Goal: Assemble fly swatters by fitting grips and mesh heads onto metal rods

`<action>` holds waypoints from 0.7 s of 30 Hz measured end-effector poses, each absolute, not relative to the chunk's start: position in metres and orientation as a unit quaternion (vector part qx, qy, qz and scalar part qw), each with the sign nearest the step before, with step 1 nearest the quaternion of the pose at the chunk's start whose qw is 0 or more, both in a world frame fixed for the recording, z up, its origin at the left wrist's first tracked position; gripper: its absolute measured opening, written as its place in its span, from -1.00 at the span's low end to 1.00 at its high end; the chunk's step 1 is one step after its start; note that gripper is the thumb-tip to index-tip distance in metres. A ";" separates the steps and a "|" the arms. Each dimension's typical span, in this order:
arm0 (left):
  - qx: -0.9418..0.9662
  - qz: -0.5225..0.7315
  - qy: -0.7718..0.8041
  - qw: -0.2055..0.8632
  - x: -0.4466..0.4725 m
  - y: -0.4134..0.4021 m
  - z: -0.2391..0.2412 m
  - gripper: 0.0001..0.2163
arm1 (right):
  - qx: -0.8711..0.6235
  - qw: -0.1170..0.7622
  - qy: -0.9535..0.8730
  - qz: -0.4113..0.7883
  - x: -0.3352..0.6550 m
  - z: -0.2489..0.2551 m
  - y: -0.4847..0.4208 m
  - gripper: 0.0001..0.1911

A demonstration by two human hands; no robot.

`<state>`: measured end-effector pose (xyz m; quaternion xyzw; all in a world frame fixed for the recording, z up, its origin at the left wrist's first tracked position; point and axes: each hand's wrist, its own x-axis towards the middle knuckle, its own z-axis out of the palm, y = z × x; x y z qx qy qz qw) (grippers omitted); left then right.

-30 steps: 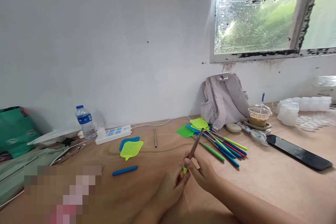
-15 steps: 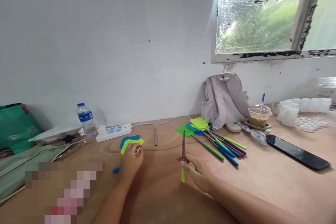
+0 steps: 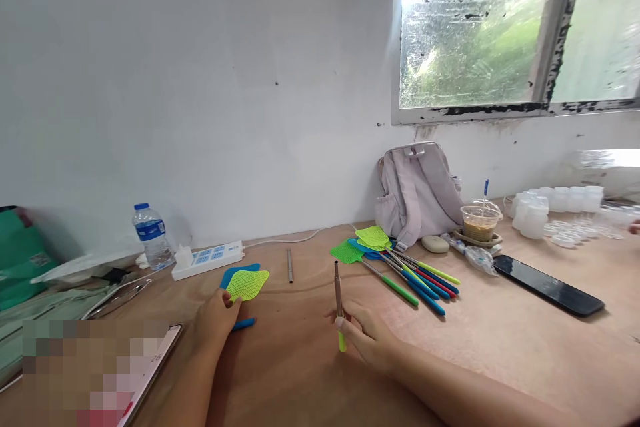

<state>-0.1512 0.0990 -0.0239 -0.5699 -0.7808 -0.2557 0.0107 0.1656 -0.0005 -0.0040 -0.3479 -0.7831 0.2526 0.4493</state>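
My left hand [image 3: 217, 317] pinches the near end of a yellow-green mesh fly swatter head [image 3: 250, 285]. Beneath that lies a blue fly swatter head [image 3: 235, 273], partly covered. A blue handle [image 3: 244, 324] rests on the table beside my left wrist. My right hand [image 3: 367, 333] is closed around a fly swatter handle [image 3: 342, 341] in yellow-green, whose metal telescopic rod [image 3: 338, 287] points up with a bare tip. Between the hands and farther back lies a loose metal rod [image 3: 290, 265].
Several fly swatters [image 3: 420, 280] lie piled at the right, before a backpack [image 3: 417, 193]. A power strip [image 3: 207, 260] and water bottle [image 3: 151, 237] stand at the back left. A drink cup [image 3: 480, 223], black phone [image 3: 550, 285] and white bottles [image 3: 530, 217] sit at the right.
My left hand has shifted left and now grips the yellow-green swatter head by its near end, exposing more mesh. My right hand still holds the rod, tilted slightly. The view has turned a little right.
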 end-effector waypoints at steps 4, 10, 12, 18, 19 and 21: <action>-0.574 -0.265 -0.774 -0.005 -0.159 0.104 -0.029 -0.87 | -0.348 0.443 -0.794 0.226 0.167 -0.004 0.001 -0.77; -0.561 -0.292 -0.774 -0.025 -0.158 0.103 -0.029 -0.85 | -0.350 0.447 -0.794 0.215 0.168 -0.007 0.004 -0.75; -0.560 -0.311 -0.767 -0.038 -0.156 0.101 -0.027 -0.83 | -0.346 0.447 -0.796 0.216 0.169 -0.009 0.005 -0.73; -0.590 -0.393 -0.703 -0.057 -0.146 0.092 -0.014 -0.76 | -0.340 0.454 -0.795 0.215 0.170 -0.011 0.005 -0.64; -0.592 -0.415 -0.688 -0.064 -0.143 0.090 -0.012 -0.76 | -0.336 0.455 -0.795 0.217 0.171 -0.011 0.004 -0.63; -0.593 -0.461 -0.655 -0.079 -0.138 0.089 -0.009 -0.75 | -0.331 0.458 -0.794 0.222 0.171 -0.012 0.004 -0.61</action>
